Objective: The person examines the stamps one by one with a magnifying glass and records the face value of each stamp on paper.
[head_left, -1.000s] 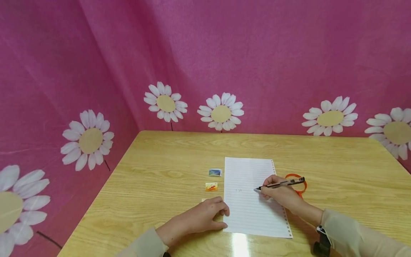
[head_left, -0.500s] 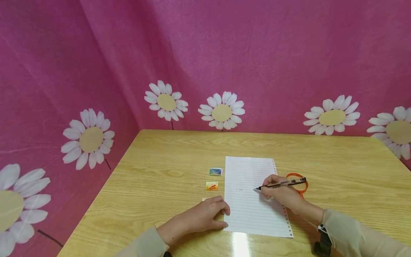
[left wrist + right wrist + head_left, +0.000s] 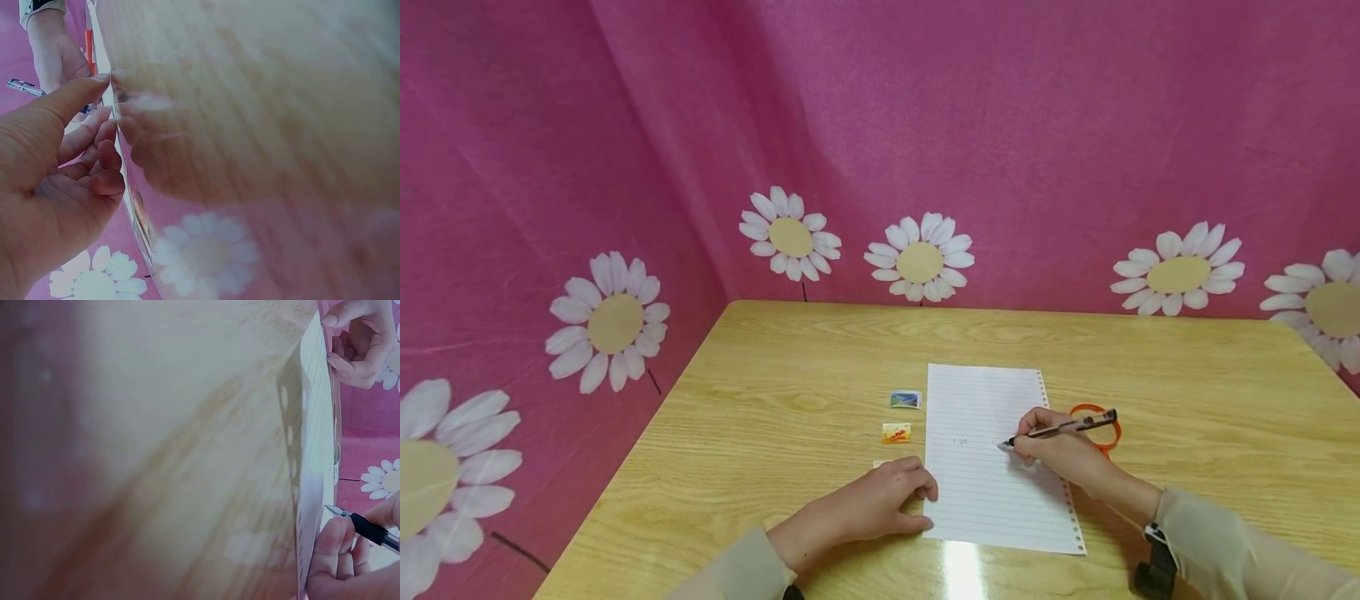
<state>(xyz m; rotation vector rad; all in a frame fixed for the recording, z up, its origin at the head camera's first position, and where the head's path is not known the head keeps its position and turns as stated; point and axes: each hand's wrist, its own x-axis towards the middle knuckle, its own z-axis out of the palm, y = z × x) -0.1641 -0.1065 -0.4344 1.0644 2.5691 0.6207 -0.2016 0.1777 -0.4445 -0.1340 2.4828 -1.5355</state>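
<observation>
A lined white sheet of paper (image 3: 977, 504) with punched holes down its right side lies on the table. My right hand (image 3: 1063, 454) pinches a black pen (image 3: 1086, 422), its tip at the paper around mid-sheet. Small handwritten figures stand left of the tip, and a faint mark shows right by it. My left hand (image 3: 883, 502) rests at the sheet's left edge, fingers loosely bent and fingertips on the margin. In the left wrist view, the thumb and fingertips of the left hand (image 3: 69, 162) meet that edge. The right wrist view shows the pen's metal tip (image 3: 334, 510) close to the page.
Left of the sheet lie a blue-green stamp-like picture (image 3: 906, 400) and a yellow one (image 3: 896, 433). A third pale piece (image 3: 881, 464) is mostly hidden by the left hand. An orange scissors-like handle (image 3: 1119, 433) shows behind the right hand. A pink flowered curtain (image 3: 1000, 150) surrounds the wooden table (image 3: 790, 375).
The pen tip has shifted very slightly, and a faint mark now shows beside it on the sheet. The left hand keeps its place at the paper's edge.
</observation>
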